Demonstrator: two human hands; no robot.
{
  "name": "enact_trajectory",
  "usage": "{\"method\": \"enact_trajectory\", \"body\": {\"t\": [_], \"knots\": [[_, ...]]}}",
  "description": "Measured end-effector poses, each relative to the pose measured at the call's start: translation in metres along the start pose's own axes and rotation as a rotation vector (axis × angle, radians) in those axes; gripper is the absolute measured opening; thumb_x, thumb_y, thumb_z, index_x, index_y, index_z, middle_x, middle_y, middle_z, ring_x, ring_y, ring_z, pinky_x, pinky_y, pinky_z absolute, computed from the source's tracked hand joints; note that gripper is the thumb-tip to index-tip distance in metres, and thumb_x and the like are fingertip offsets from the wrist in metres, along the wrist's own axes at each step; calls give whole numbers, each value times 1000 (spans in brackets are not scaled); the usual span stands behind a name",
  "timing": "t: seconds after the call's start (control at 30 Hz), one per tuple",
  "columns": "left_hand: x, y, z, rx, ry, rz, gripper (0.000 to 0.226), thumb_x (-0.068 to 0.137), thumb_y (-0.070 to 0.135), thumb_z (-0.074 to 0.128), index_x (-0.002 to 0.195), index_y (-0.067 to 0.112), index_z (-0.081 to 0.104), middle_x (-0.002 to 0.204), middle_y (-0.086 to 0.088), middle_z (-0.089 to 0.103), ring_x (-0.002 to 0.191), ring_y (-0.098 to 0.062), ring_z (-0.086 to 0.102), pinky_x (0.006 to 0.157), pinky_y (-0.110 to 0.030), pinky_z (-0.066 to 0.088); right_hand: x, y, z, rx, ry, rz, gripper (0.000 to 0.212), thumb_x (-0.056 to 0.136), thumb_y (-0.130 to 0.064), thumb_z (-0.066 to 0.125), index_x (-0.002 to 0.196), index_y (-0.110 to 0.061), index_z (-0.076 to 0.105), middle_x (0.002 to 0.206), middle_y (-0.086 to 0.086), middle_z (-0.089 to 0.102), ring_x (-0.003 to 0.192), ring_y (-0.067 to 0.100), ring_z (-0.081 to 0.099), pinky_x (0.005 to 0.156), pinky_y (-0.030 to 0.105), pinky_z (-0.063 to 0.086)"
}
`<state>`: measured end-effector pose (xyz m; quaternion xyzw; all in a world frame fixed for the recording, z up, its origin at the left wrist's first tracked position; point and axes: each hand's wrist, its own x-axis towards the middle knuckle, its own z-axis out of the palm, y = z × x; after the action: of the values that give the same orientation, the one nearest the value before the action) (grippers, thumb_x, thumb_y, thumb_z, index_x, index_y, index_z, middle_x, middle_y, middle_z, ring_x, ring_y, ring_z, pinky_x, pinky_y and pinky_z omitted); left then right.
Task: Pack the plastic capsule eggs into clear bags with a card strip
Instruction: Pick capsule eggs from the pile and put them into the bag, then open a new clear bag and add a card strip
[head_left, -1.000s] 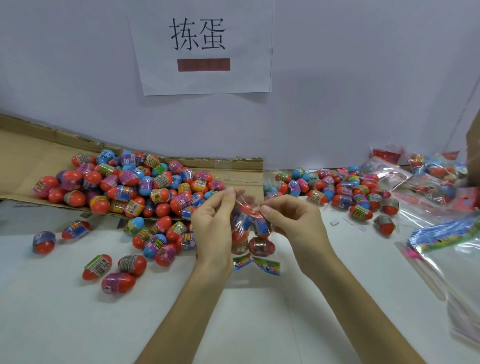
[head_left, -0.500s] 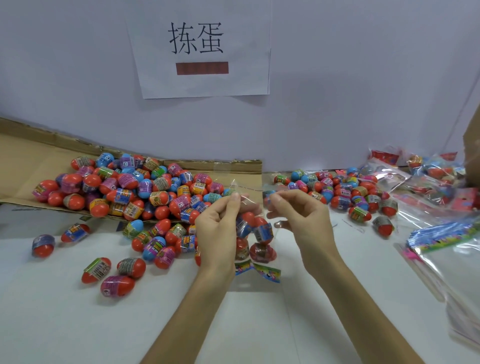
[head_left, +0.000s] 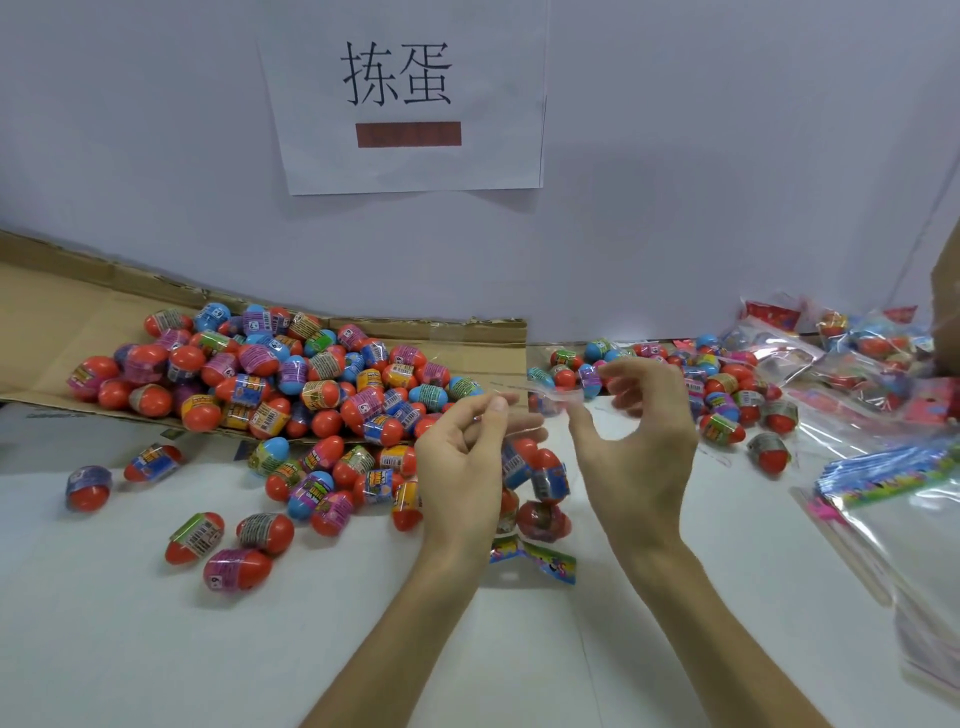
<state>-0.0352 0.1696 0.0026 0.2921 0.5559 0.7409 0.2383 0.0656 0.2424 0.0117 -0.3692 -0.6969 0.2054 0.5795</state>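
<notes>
The right hand (head_left: 639, 447) has been drawn rightward; the clear bag (head_left: 545, 483), mouth stretched crosswise, is pinched by the left hand (head_left: 462, 467); right grip cannot be told.

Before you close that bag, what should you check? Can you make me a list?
1. Eggs are in the bag: ok, several show through it.
2. Card strip is in place: ok, it sits at the bag's lower end.
3. Left hand has the bag's top: ok, thumb and finger pinch the film.
4. Right hand has the top too: cannot tell, the film is clear and its thumb and fingers look spread.
5. Bag's mouth is sealed: cannot tell.
</notes>
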Motion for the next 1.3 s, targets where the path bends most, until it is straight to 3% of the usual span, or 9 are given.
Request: {"method": "enact_trajectory", "body": {"t": [0.07,0.17,0.23,0.33,0.43,0.57,0.83,1.07,1.3], "knots": [[-2,0,2,29,-14,20,19,107,21,55,110,16,73,88,9,80,83,-8,78,70,-16,58,-3,0,0,-77,28,-254,21,84,-4,80,102,-10,70,97,0,64,89,16,59,76,32,55],[-5,-1,2,86,-41,98,17,106,21,57,109,20,74,88,8,80,88,-8,77,73,-18,59,-7,-1,3,-22,-68,-385,12,90,-10,75,102,-9,75,95,1,70,88,11,61,79,23,54],[-6,-1,2,98,-69,141,17,106,18,57,109,21,74,86,5,78,87,-12,76,72,-21,59,-7,-2,3,-1,-132,-360,15,90,-11,76,105,-11,75,96,-1,71,88,3,60,81,10,49],[-7,-3,3,161,-90,207,20,106,15,57,111,24,74,82,9,76,81,-12,75,69,-20,58,-4,1,1,6,-151,-331,18,89,-10,76,106,-12,76,97,-4,70,90,-7,57,80,4,45],[-9,-4,3,254,-106,272,27,106,13,56,111,36,70,81,18,72,79,-8,72,67,-18,57,-3,4,1,3,-171,-345,17,88,-8,77,105,-11,77,97,-2,71,89,-4,58,79,4,45],[-9,-6,1,378,-127,350,31,106,8,54,112,35,67,78,19,68,72,-6,68,60,-13,52,-1,6,0,5,-236,-349,17,87,-7,77,104,-9,78,98,1,72,90,2,59,78,4,46],[-8,-5,2,486,-164,358,24,106,15,56,124,20,71,92,25,67,95,-1,69,80,-17,59,0,13,-2,-29,-214,-387,12,87,-3,76,98,-7,78,95,3,73,89,4,61,80,5,49],[-12,-6,5,508,-220,366,24,105,15,56,124,20,71,93,14,73,90,-1,71,78,-15,59,2,10,-3,-13,-139,-343,5,90,-1,72,93,-5,74,89,0,68,82,5,58,73,6,48],[-7,-2,1,300,-181,225,30,105,11,56,101,40,66,75,11,75,77,-9,75,68,-20,61,6,7,-5,83,-166,-234,7,91,-6,72,98,-8,71,93,-4,68,84,8,66,75,13,54]]}}
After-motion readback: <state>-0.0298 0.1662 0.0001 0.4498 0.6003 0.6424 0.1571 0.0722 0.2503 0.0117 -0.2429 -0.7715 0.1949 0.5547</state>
